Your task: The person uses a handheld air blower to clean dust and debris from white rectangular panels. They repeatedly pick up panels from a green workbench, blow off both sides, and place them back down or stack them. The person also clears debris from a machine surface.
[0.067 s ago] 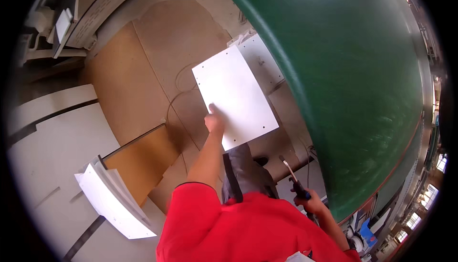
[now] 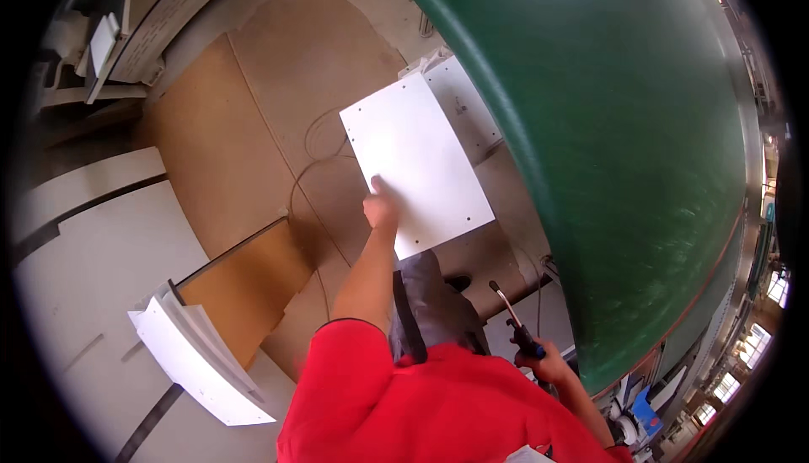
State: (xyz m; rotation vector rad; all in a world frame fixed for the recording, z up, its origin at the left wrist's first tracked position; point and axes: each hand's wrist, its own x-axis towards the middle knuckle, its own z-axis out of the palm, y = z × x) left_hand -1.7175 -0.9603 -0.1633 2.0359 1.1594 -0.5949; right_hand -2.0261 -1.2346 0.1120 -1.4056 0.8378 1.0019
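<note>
My left hand (image 2: 382, 207) grips the near left edge of a white rectangular panel (image 2: 425, 160), with the thumb lying on its top face. Small drilled holes show near the panel's edges and corners. The fingers underneath are hidden. Over to the right, my right hand (image 2: 548, 360) is closed around the black and blue handle of an air blow gun (image 2: 522, 328). Its thin metal nozzle has a dark tip and points up and away, apart from the panel.
A large green-topped table (image 2: 624, 126) curves along the right. Beyond the held panel lies another white panel (image 2: 463, 101). Several white panels (image 2: 198, 362) stand stacked at lower left beside a brown board (image 2: 253, 286). A thin hose (image 2: 295, 189) trails over brown floor sheeting (image 2: 215, 126).
The held panel and my left hand have shifted very slightly upward in the picture. My right hand and the blow gun have moved a little left, with both grips unchanged.
</note>
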